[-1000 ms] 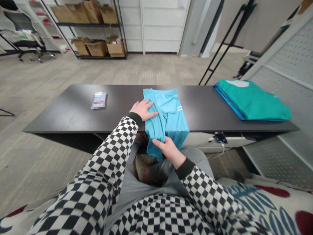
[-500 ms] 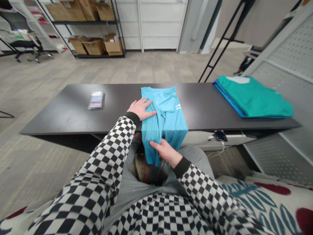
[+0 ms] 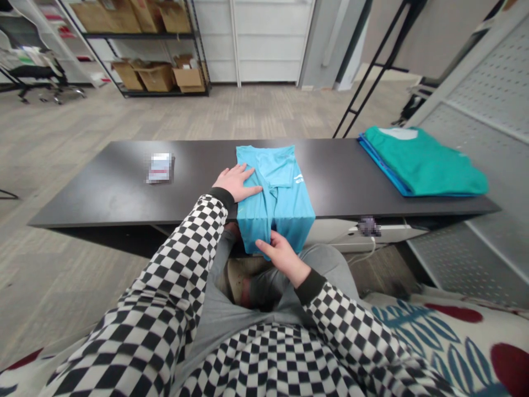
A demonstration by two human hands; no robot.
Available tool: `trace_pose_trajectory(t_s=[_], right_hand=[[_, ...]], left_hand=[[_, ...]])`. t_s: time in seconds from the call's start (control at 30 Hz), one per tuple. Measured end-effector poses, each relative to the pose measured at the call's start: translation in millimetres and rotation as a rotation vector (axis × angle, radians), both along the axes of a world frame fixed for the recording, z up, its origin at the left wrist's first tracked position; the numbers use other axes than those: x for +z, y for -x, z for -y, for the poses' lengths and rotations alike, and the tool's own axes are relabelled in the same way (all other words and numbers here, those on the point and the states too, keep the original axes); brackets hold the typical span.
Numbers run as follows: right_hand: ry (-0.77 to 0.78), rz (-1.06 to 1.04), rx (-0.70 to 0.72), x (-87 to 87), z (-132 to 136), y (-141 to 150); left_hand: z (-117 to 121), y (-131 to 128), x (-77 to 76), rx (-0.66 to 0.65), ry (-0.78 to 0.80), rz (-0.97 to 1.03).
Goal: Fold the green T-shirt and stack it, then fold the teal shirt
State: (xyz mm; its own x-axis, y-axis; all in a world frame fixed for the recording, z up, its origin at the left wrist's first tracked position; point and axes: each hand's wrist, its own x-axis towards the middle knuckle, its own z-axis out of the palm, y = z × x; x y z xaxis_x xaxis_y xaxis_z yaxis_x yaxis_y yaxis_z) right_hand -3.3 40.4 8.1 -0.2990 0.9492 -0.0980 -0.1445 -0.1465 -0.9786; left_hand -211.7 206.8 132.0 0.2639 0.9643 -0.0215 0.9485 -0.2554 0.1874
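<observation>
A light blue T-shirt point(image 3: 285, 201) lies partly folded on the dark table, one sleeve turned inward and a small white print on its right side. Its lower part hangs over the table's near edge. My left hand point(image 3: 235, 183) rests flat on the shirt's left side with its fingers spread. Below the edge, my right hand point(image 3: 283, 255) pinches the hanging cloth near its bottom, thumb in front; the other fingers are partly hidden by the fabric.
Folded green and blue garments point(image 3: 430, 165) are stacked at the right of the table point(image 3: 198, 165). A small blurred packet point(image 3: 160, 167) lies to the left. Under the tabletop, a blurred device point(image 3: 369, 226) with a white cable sits on a pale ledge.
The hanging left strip of the shirt has been shortened; its bottom end sits higher, at my right hand. My left hand stays in the same place on the cloth.
</observation>
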Motion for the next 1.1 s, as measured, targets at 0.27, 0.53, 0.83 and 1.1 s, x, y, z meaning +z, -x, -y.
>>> trace_pose_trajectory(t_s=[0.27,0.53,0.83,1.1], right_hand=[[-0.093,0.236,-0.345,37.1,-3.7,9.2],[-0.084,0.236,-0.438,28.3,-4.1,6.7],[-0.153,0.189,-0.446,46.2,-5.8,5.2],[-0.178,0.103,-0.53,33.2,-10.6,4.0]], left_hand=[[0.0,-0.7,0.3,-0.002,0.004,0.001],[0.9,-1.3,-0.7,0.0,-0.007,0.006],[-1.0,-0.6,-2.7,0.001,-0.005,0.012],[1.2,-2.7,0.3,-0.001,-0.001,0.012]])
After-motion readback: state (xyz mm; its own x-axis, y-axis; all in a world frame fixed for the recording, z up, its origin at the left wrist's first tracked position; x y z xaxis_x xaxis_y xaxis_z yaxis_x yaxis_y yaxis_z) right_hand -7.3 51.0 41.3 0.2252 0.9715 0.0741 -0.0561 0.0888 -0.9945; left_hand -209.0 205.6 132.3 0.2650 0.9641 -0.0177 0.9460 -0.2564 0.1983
